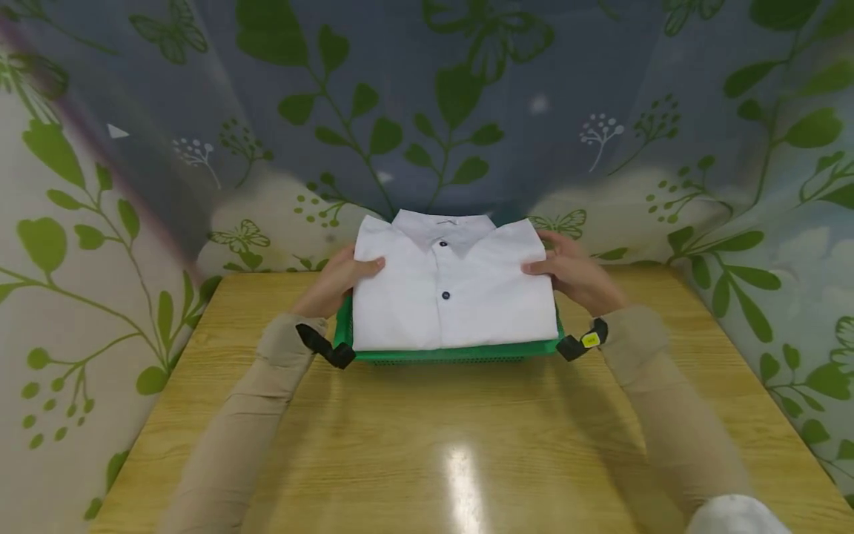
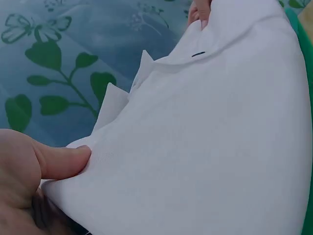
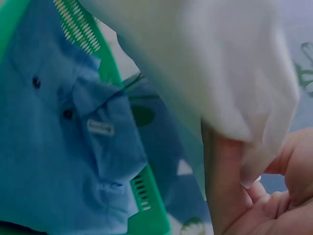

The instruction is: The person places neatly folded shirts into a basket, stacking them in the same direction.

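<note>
A folded white shirt (image 1: 460, 304) with a collar and dark buttons is held over a green plastic basket (image 1: 440, 354). At the shirt's left edge my left hand (image 1: 343, 278) pinches the cloth, thumb on top; the left wrist view shows that thumb pressing the fabric. My right hand (image 1: 574, 271) grips the opposite edge the same way, its fingers under the cloth. Beneath the white shirt, in the right wrist view, a blue shirt (image 3: 58, 147) with dark buttons and a small label lies in the basket.
The basket stands on a wooden table (image 1: 400, 445) near its back edge. Behind the table and along both sides hangs a curtain (image 1: 400, 111) printed with green leaves and butterflies. Each wrist bears a black strap.
</note>
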`<action>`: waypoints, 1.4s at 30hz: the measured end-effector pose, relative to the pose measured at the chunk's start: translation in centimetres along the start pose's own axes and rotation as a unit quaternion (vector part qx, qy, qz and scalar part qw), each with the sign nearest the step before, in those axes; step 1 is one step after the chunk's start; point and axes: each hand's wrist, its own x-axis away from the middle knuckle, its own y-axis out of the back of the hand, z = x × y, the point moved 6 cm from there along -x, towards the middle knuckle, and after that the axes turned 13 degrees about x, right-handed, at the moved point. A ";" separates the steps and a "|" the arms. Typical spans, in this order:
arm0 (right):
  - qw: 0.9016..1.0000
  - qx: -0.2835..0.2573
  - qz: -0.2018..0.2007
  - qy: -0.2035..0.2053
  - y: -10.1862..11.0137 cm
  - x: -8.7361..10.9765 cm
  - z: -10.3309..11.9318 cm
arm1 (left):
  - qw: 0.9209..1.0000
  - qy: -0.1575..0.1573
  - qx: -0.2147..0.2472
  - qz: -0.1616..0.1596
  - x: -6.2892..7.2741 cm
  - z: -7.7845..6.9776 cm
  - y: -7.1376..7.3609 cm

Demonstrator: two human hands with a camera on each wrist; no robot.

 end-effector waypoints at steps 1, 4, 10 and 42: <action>1.000 0.001 -0.001 -0.003 -0.1 -0.4 -0.2 | 1.000 0.000 -0.004 -0.003 -0.4 0.1 0.2; 1.000 0.005 -0.004 -0.010 -0.3 -1.6 -0.8 | 1.000 0.005 -0.009 -0.016 -1.5 0.8 0.5; 0.999 0.014 0.017 -0.041 -0.9 -2.5 -2.5 | 0.999 0.036 -0.014 -0.013 -2.2 2.6 0.5; 0.989 -0.075 0.103 -0.080 -4.3 -1.8 -3.9 | 0.986 0.093 -0.137 0.006 -1.2 4.0 0.2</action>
